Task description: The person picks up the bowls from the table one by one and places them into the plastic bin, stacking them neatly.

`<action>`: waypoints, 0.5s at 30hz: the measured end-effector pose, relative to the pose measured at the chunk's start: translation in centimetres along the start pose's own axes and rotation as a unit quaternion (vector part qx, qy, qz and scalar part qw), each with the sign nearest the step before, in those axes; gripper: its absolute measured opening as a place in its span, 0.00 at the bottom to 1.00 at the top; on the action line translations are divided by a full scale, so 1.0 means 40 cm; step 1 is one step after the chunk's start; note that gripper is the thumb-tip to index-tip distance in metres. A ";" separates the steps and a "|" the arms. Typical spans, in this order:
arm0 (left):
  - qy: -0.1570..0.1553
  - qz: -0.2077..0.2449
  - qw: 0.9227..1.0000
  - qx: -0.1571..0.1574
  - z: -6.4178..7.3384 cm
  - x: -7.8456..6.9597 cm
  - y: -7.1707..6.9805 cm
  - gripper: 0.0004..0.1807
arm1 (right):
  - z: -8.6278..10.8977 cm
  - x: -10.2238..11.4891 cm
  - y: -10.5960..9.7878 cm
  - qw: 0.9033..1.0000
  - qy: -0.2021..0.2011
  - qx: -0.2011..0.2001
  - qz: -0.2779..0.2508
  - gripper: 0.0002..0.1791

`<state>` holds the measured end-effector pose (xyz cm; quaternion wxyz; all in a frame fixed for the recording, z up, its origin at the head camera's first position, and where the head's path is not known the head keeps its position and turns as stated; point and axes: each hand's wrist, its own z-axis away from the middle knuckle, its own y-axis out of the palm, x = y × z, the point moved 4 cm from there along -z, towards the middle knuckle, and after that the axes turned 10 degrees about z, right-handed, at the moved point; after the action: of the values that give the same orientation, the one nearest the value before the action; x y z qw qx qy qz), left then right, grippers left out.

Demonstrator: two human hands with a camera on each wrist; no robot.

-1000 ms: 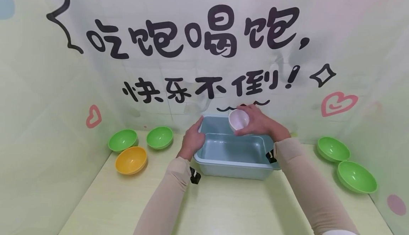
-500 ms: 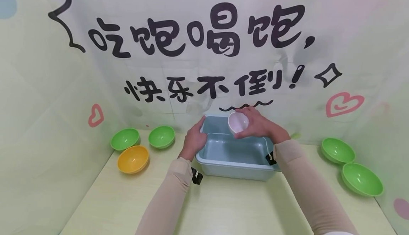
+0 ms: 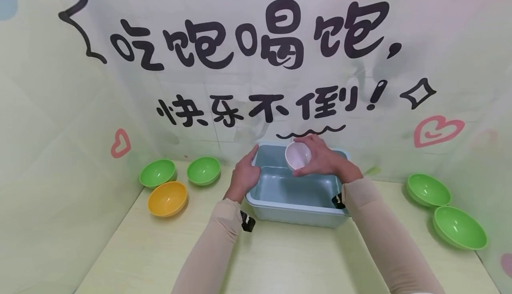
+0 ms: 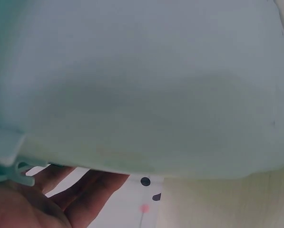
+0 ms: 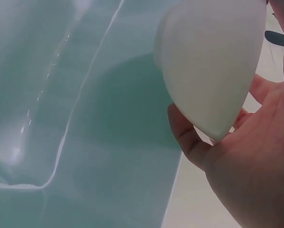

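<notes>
In the head view a blue-green plastic basin (image 3: 296, 208) stands near the back wall. My left hand (image 3: 244, 176) grips its left rim, with the fingers on the outer side (image 4: 84, 194) in the left wrist view. My right hand (image 3: 322, 158) holds a small white bowl (image 3: 298, 155) above the basin, tipped so that its mouth faces toward me and left. Seen from the right wrist, the pale outer wall of the bowl (image 5: 213, 66) is pinched between fingers and thumb over the basin's glossy inside (image 5: 108, 156). I cannot tell whether the basin holds liquid.
To the left are two green bowls (image 3: 158, 173) (image 3: 203, 171) and an orange bowl (image 3: 167, 199). Two more green bowls (image 3: 429, 190) (image 3: 460, 228) are at the right edge of the table (image 3: 288, 258). A printed curtain (image 3: 240, 76) closes off the back and sides.
The white bowl has sunk slightly relative to the basin, still in my right hand. My left hand stays on the rim. The head view has shifted a little.
</notes>
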<state>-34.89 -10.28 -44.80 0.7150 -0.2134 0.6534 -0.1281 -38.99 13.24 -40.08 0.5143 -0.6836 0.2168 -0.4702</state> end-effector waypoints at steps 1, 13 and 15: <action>0.000 -0.001 1.000 0.000 0.001 -0.001 0.000 0.40 | 0.001 0.000 0.001 1.000 0.000 0.000 -0.005 0.57; 0.001 0.012 1.000 -0.007 -0.003 0.006 -0.001 0.40 | 0.018 0.003 0.023 0.999 -0.002 0.034 -0.019 0.52; -0.001 0.017 1.000 -0.009 -0.002 0.008 -0.001 0.41 | 0.019 0.002 0.027 0.999 -0.003 0.041 -0.022 0.53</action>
<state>-34.95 -10.47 -45.08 0.7156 -0.2088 0.6574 -0.1105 -38.09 13.14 -41.04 0.5319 -0.6679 0.1808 -0.4882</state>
